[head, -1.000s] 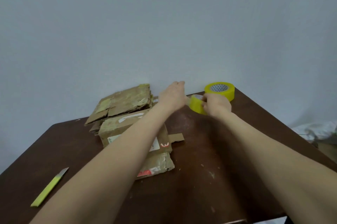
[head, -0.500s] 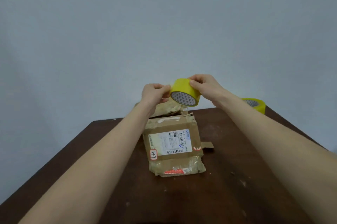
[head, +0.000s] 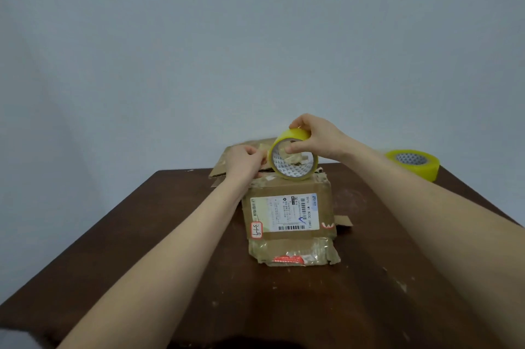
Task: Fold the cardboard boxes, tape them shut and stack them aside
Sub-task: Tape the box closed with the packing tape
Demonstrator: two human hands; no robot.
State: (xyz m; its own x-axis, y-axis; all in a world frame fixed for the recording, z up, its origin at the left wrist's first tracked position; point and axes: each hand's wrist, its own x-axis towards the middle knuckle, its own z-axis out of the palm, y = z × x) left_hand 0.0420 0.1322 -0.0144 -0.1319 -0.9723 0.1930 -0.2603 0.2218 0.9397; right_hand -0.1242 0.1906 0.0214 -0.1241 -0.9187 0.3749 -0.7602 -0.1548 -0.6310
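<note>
A worn cardboard box [head: 289, 215] with a white shipping label lies on the brown table [head: 142, 249], its front flap crumpled. Just above the box's far edge my right hand [head: 315, 137] grips a yellow tape roll [head: 294, 158], thumb inside the core. To the left of the roll my left hand [head: 245, 159] pinches the tape's loose end. Flattened cardboard boxes [head: 227, 166] lie behind, partly hidden by my hands.
A second yellow tape roll [head: 413, 164] sits at the table's far right corner. A small cardboard scrap [head: 343, 219] lies right of the box. A pale wall stands directly behind the table.
The roll came up from the table's far right and now sits low over the box's far edge, turned upright. My left hand went from beside the roll to pinching its tape end.
</note>
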